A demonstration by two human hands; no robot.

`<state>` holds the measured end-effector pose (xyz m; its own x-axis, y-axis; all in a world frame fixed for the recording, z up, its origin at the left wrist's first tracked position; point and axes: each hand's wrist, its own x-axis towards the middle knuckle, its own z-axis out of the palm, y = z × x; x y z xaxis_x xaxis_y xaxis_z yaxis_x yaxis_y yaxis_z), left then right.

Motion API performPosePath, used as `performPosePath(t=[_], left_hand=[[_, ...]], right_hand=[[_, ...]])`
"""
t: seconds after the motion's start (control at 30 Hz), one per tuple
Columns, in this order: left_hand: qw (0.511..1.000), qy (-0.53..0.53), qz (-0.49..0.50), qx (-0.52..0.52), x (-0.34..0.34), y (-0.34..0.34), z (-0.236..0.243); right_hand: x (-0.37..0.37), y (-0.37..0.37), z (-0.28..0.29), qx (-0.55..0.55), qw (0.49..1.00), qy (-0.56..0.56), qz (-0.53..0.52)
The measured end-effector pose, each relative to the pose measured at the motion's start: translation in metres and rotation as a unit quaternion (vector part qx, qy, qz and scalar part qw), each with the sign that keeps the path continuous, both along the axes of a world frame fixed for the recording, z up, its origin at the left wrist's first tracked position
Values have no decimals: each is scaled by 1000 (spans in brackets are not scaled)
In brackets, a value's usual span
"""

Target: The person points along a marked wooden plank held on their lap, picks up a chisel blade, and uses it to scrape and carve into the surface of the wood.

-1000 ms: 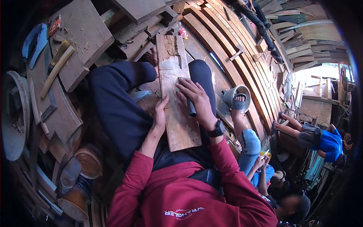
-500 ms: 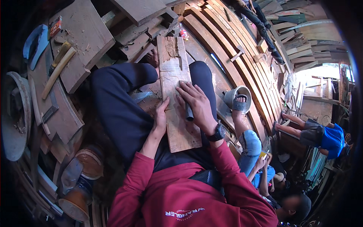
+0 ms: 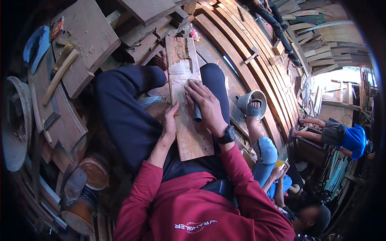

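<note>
A worn wooden board (image 3: 193, 144) lies lengthwise across my lap, with a rough, splintered patch near its far end. My left hand (image 3: 170, 119) grips its left edge, thumb on the top face. My right hand (image 3: 205, 105), a watch on the wrist, is closed over a short, dark cylindrical tool (image 3: 197, 115) held against the board's middle; the tool's far end is hidden by my fingers.
Plank stacks (image 3: 241, 40) curve along the back right, with a hammer (image 3: 251, 58). Left are wooden-handled tools (image 3: 59, 77), a blue object (image 3: 35, 49) and a bucket (image 3: 16, 124). A co-worker's sandalled foot (image 3: 254, 105) rests by a pale bucket; another person in blue (image 3: 350, 140) is far right.
My right hand has slid a little way up the board with the tool since half a second ago. The person in the blue shirt has shifted position.
</note>
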<state>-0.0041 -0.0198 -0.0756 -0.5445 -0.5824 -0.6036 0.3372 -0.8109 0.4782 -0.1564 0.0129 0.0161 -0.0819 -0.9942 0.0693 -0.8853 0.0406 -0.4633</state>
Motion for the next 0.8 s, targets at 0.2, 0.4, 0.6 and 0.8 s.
performPosePath(t=[0.2, 0.4, 0.6, 0.8], left_hand=[[1000, -8, 3, 5, 0, -1, 2], [1000, -24, 5, -12, -1, 0, -1], [1000, -26, 0, -3, 0, 1, -10], [1000, -4, -1, -7, 0, 2, -15]], right_hand=[[5, 1, -18, -6, 1000, 25, 4], [5, -6, -14, -32, 999, 21, -12], [5, -4, -17, -24, 1000, 19, -2], [6, -2, -21, -30, 999, 31, 4]])
